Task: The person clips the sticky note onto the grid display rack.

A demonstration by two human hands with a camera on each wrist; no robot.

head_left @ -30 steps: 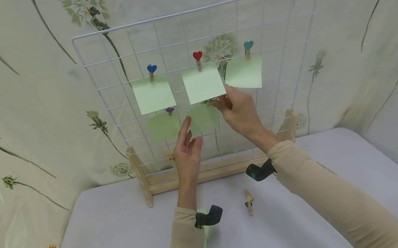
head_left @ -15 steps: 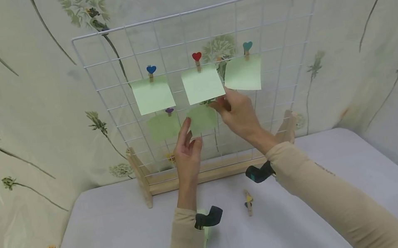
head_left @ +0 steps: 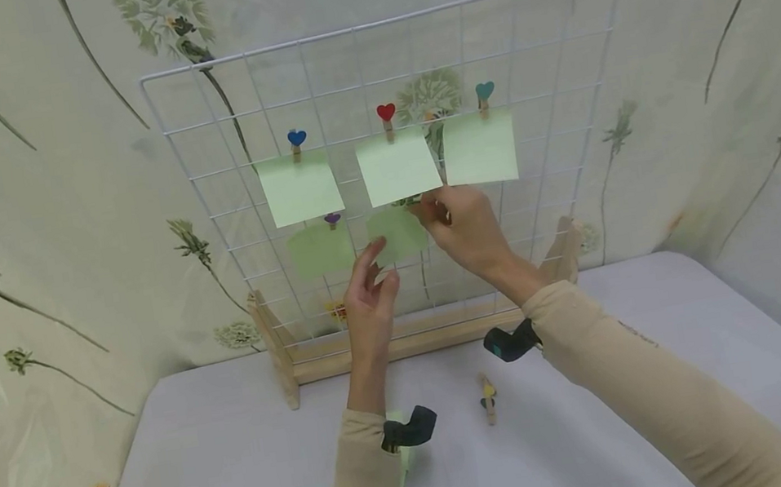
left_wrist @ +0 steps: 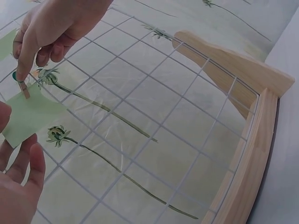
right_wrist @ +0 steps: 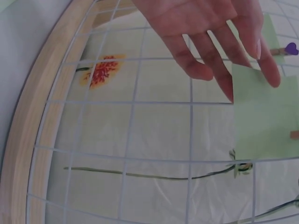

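My right hand (head_left: 466, 229) pinches a wooden clothespin (left_wrist: 25, 91) with a green head, at the upper edge of a pale green paper note (head_left: 397, 236) on the white wire grid (left_wrist: 124, 98). My left hand (head_left: 369, 304) is at the note's lower left. In the right wrist view its index finger lies on the note's face, while another fingertip goes behind the edge. Above hang three more notes: a left note (head_left: 300, 189), a middle note (head_left: 398, 167) and a right note (head_left: 480, 151). Beside the worked note hangs another note (head_left: 321, 251) under a purple heart clothespin (head_left: 333, 220).
Heart clothespins in blue (head_left: 297, 138), red (head_left: 386, 112) and teal (head_left: 485, 89) hold the upper notes. A wooden base (head_left: 332, 365) carries the grid. On the white table (head_left: 241, 460) lie loose clothespins (head_left: 488, 399) and green paper (head_left: 404, 468), partly hidden by my left arm.
My left index finger has shifted from the note's left edge onto its face. My right hand has dropped slightly, and the upper right note now hangs straighter.
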